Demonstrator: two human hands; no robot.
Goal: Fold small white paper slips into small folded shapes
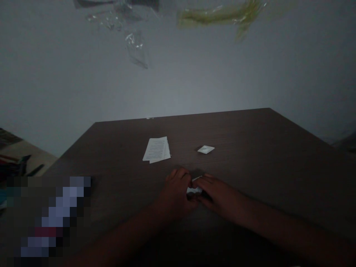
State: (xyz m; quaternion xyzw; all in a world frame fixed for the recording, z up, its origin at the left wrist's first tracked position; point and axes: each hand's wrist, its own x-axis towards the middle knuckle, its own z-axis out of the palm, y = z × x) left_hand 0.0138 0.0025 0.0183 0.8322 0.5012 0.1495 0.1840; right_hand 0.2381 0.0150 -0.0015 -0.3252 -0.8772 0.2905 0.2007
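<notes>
Both hands meet over the dark table around a small piece of printed paper (pixel 194 190). My left hand (pixel 178 189) has its fingers curled at the paper's left side. From the right, my right hand (pixel 213 191) closes on the same paper with thumb and fingers bent. Much of the paper is covered by the fingers, so its full shape is hidden. Just beyond the hands lies a small white folded paper (pixel 206 149), diamond-shaped from here. Farther left, two overlapping printed sheets (pixel 157 149) rest flat on the table.
The brown wooden table (pixel 236 129) stands against a pale wall (pixel 194 81). Clear plastic (pixel 136 44) and a yellow strip (pixel 217 16) are on the wall above. A pixelated, unreadable patch (pixel 55 215) covers the lower left. Dark clutter (pixel 16 165) sits beyond the table's left edge.
</notes>
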